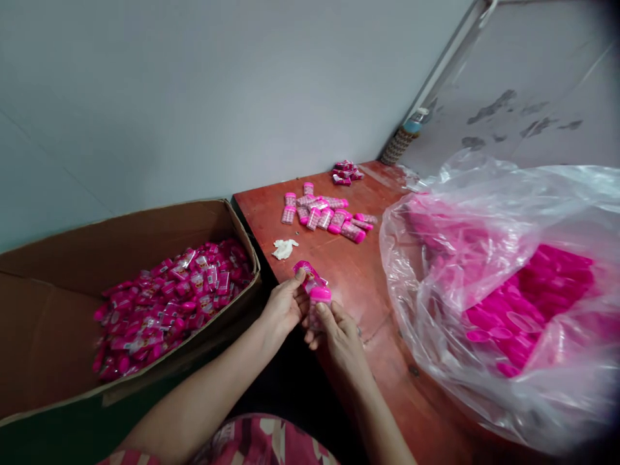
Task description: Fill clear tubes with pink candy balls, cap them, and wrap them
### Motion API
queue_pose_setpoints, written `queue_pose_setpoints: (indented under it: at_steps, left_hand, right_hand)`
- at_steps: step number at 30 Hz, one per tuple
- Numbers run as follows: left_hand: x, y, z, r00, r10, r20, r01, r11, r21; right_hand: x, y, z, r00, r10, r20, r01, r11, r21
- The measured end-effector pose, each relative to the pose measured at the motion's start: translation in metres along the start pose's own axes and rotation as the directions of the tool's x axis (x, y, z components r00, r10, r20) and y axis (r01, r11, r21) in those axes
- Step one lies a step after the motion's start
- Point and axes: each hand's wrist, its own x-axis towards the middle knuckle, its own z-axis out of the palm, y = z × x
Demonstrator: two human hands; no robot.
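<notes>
In front of me, above the table's near-left edge, my two hands meet. My left hand [285, 302] pinches a shiny magenta printed packet [308, 274] between thumb and fingers. A small container with a bright pink cap [320, 295] and a patterned clear body is gripped by my right hand [343, 334], thumb on its front. Packet and container are close together and overlap in view; whether the packet is joined to the container I cannot tell. Beyond my hands, several similar pink-capped containers [325, 218] lie in a loose pile on the red table [349, 271].
At left stands a cardboard box [43, 323] with many wrapped pink pieces [179, 300]. A large clear plastic bag [402, 284] at right holds pink plastic parts [557, 278]. Wrapped packets [345, 172], a white scrap [285, 248] and a bottle [404, 137] are on the table.
</notes>
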Motion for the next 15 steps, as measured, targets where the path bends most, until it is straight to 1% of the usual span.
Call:
queue_pose_setpoints:
  at_steps: [2,6,8,9,11,13,15]
  left_hand:
    - [0.000,0.001,0.000,1.000,-0.010,0.014,0.009,0.999,0.031]
    - [-0.001,0.000,0.003,1.000,0.019,0.015,-0.020,0.998,0.065]
    - [-0.004,-0.001,0.005,0.999,0.036,0.030,-0.039,0.993,0.107]
    - [-0.006,-0.001,0.006,0.998,0.046,0.050,-0.053,0.989,0.141]
    - [-0.009,-0.002,0.007,0.990,0.058,0.126,-0.086,0.970,0.227]
    - [-0.011,-0.002,0.005,0.973,0.049,0.225,-0.118,0.944,0.307]
    - [-0.011,-0.002,0.003,0.954,0.026,0.298,-0.138,0.923,0.360]
  right_hand:
    - [0.000,-0.001,-0.003,1.000,-0.014,0.009,0.014,1.000,0.027]
    - [0.001,0.001,-0.006,0.995,-0.072,-0.071,0.070,0.997,-0.030]
    - [0.001,0.001,-0.006,0.997,-0.059,-0.051,0.056,0.997,-0.044]
    - [0.001,0.001,-0.005,0.999,-0.040,-0.029,0.039,0.999,-0.038]
    - [0.000,0.000,-0.004,1.000,-0.003,0.017,0.003,1.000,-0.007]
    - [0.000,-0.001,-0.004,1.000,0.005,0.023,-0.005,1.000,0.020]
    - [0.001,0.001,-0.004,1.000,-0.017,0.004,0.017,1.000,0.013]
